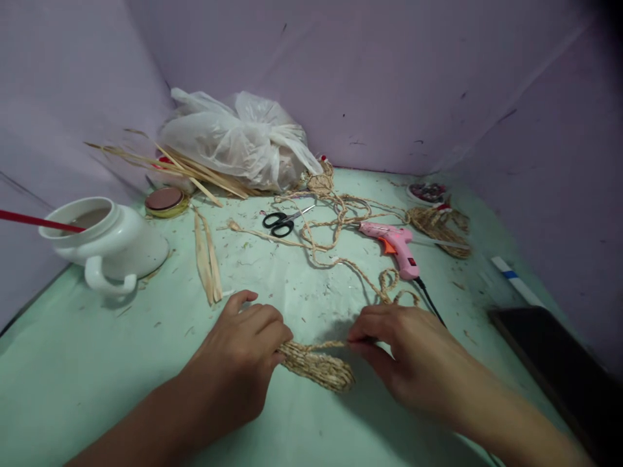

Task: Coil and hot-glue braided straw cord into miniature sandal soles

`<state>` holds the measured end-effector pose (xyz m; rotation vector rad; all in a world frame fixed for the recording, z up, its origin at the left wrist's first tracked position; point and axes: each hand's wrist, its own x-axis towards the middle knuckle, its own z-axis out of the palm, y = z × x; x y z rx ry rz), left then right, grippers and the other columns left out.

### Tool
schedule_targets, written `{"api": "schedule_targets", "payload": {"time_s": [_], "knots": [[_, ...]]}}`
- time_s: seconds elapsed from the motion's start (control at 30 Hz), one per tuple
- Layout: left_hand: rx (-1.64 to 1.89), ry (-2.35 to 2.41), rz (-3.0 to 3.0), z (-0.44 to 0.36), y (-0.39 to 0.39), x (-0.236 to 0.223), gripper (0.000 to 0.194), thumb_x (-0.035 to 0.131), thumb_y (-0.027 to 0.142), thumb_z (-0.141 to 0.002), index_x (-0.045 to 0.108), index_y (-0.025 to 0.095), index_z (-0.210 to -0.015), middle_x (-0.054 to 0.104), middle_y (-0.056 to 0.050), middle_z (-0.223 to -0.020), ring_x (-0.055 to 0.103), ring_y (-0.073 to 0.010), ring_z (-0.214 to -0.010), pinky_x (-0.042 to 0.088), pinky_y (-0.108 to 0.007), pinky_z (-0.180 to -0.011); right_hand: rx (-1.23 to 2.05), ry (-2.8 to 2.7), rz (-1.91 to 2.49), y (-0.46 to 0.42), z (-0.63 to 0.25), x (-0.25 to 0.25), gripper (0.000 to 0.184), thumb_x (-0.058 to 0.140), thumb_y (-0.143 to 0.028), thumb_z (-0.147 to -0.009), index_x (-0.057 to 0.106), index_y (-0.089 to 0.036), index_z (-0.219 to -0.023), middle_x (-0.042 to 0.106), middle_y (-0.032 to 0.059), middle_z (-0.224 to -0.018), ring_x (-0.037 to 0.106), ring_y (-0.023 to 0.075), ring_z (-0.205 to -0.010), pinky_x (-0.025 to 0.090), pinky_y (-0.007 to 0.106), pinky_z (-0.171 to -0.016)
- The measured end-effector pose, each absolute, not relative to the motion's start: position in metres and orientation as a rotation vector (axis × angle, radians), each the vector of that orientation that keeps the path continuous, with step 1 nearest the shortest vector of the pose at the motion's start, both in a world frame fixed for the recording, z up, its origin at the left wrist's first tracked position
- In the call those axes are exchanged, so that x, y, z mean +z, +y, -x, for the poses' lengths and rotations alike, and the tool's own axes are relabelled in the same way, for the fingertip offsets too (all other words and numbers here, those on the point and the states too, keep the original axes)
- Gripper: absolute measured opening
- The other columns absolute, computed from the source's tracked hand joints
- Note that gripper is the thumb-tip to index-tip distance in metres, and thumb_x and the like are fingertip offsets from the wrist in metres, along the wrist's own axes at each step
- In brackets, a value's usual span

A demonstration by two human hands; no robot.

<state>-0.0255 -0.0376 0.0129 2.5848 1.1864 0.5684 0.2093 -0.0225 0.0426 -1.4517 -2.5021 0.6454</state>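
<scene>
My left hand (250,357) is closed around one end of a flat piece of coiled braided straw (318,368), whose rounded end points right. A strand of braided straw cord (328,345) runs from that piece to my right hand (403,347), where thumb and fingers pinch it. Beyond my right hand the cord loops across the table toward the back. A pink glue gun (396,246) lies behind my right hand with its black cable trailing. Black-handled scissors (285,224) rest farther back, beside the cord.
At left stands a white pot (141,243) with a red stick in it. Flat straw strips (207,259) and a round lidded tin (165,202) lie near it. A white plastic bag (238,139) sits against the wall. A dark phone-like slab (545,363) is at right.
</scene>
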Motion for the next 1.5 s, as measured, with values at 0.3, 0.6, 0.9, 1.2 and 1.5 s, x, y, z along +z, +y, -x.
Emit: {"api": "schedule_targets", "payload": {"time_s": [0.3, 0.6, 0.9, 1.2, 1.5], "knots": [[0.52, 1.18, -2.604, 0.025, -0.035, 0.013, 0.019, 0.044, 0.006, -0.081, 0.06, 0.016, -0.084, 0.059, -0.004, -0.078, 0.055, -0.0177, -0.075, 0.027, -0.049, -0.094, 1.078, -2.069, 1.393, -0.037, -0.213, 0.022, 0.02, 0.051, -0.016, -0.082, 0.07, -0.023, -0.08, 0.069, 0.0014, -0.074, 0.063, 0.0164, -0.069, 0.046, 0.027, -0.061], [0.461, 1.216, -2.615, 0.022, -0.038, 0.017, 0.017, 0.046, 0.008, -0.078, 0.059, 0.018, -0.08, 0.059, -0.002, -0.075, 0.053, -0.0179, -0.073, 0.024, -0.052, -0.097, 0.885, -2.036, 1.287, -0.052, -0.209, 0.018, 0.028, 0.048, -0.009, -0.082, 0.071, -0.024, -0.087, 0.062, 0.0018, -0.072, 0.059, 0.0144, -0.066, 0.045, 0.025, -0.053], [0.595, 1.184, -2.541, 0.024, -0.038, 0.012, 0.015, 0.047, 0.01, -0.081, 0.06, 0.018, -0.081, 0.06, -0.001, -0.075, 0.053, -0.017, -0.074, 0.026, -0.051, -0.097, 1.109, -1.634, 1.361, -0.042, -0.201, 0.015, 0.014, 0.06, -0.017, -0.075, 0.073, -0.023, -0.074, 0.066, 0.0028, -0.073, 0.062, 0.0152, -0.069, 0.049, 0.026, -0.06], [0.588, 1.192, -2.546, 0.023, -0.038, 0.014, 0.014, 0.048, 0.011, -0.08, 0.06, 0.018, -0.082, 0.06, -0.001, -0.076, 0.053, -0.0174, -0.074, 0.026, -0.052, -0.097, 1.124, -1.747, 1.327, -0.048, -0.2, 0.014, 0.026, 0.049, -0.009, -0.076, 0.072, -0.021, -0.074, 0.059, 0.0034, -0.073, 0.057, 0.014, -0.064, 0.044, 0.024, -0.052], [0.587, 1.195, -2.543, 0.021, -0.038, 0.013, 0.014, 0.049, 0.01, -0.079, 0.06, 0.018, -0.081, 0.06, -0.001, -0.075, 0.053, -0.017, -0.074, 0.025, -0.051, -0.098, 0.723, -2.254, 1.187, -0.053, -0.201, 0.021, 0.03, 0.047, -0.002, -0.076, 0.064, -0.02, -0.094, 0.053, 0.0053, -0.087, 0.049, 0.0201, -0.081, 0.039, 0.038, -0.069]]}}
